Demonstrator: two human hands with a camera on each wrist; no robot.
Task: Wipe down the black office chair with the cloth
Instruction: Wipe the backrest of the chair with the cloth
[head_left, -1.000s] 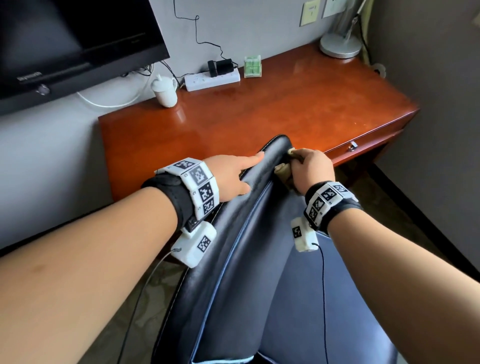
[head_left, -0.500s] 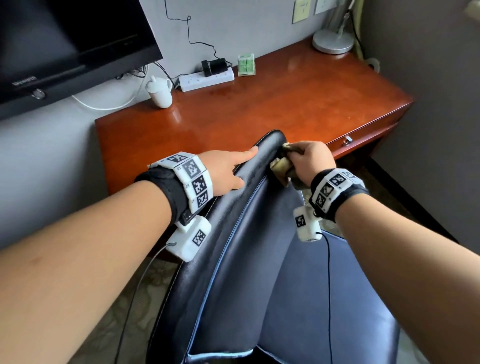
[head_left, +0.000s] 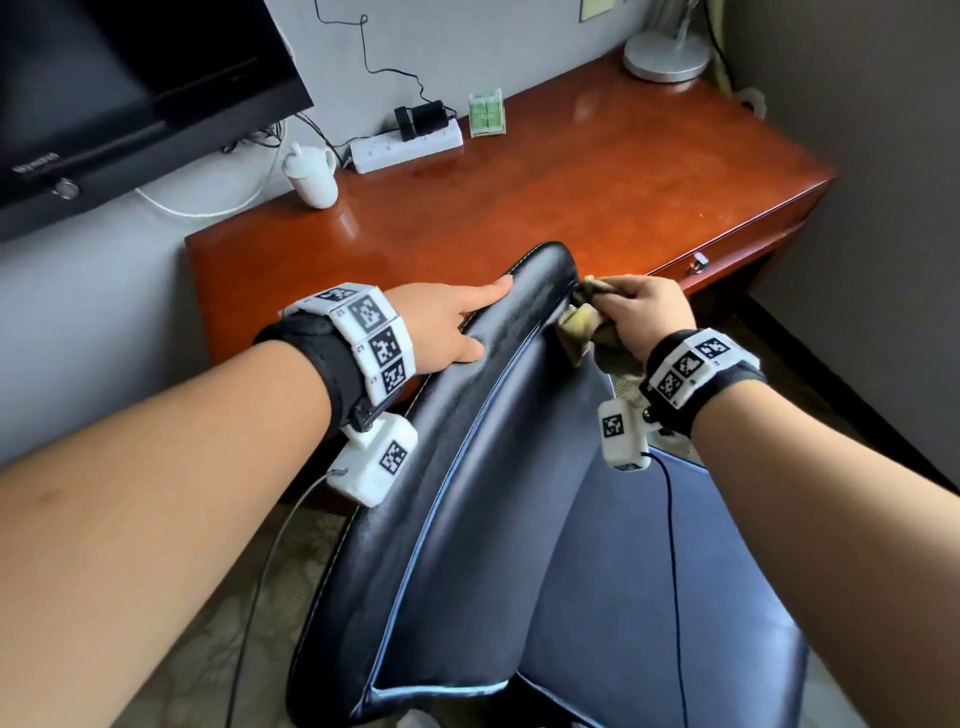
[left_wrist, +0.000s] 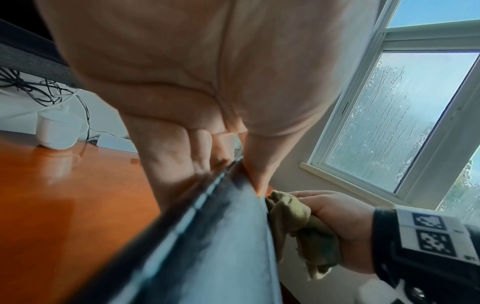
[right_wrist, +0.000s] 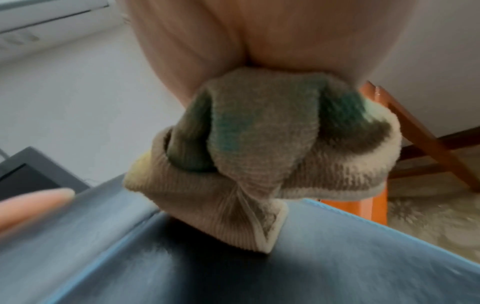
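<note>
The black office chair (head_left: 493, 467) stands in front of me with its backrest top near the desk. My left hand (head_left: 452, 327) holds the top edge of the backrest: fingers behind it, thumb on the front, as the left wrist view shows (left_wrist: 207, 144). My right hand (head_left: 644, 317) grips a bunched olive-beige cloth (head_left: 579, 325) and presses it against the backrest's upper right edge. In the right wrist view the cloth (right_wrist: 259, 154) touches the dark leather (right_wrist: 285, 277).
A glossy wooden desk (head_left: 571, 208) sits just behind the chair, with a drawer knob (head_left: 700, 262) near my right hand. On it are a white cup (head_left: 311, 176), a power strip (head_left: 405, 148) and a lamp base (head_left: 665, 54). A TV (head_left: 130, 93) hangs at the left.
My right hand has slid the cloth a little to the right along the backrest's upper edge. The left hand keeps its hold on the top edge.
</note>
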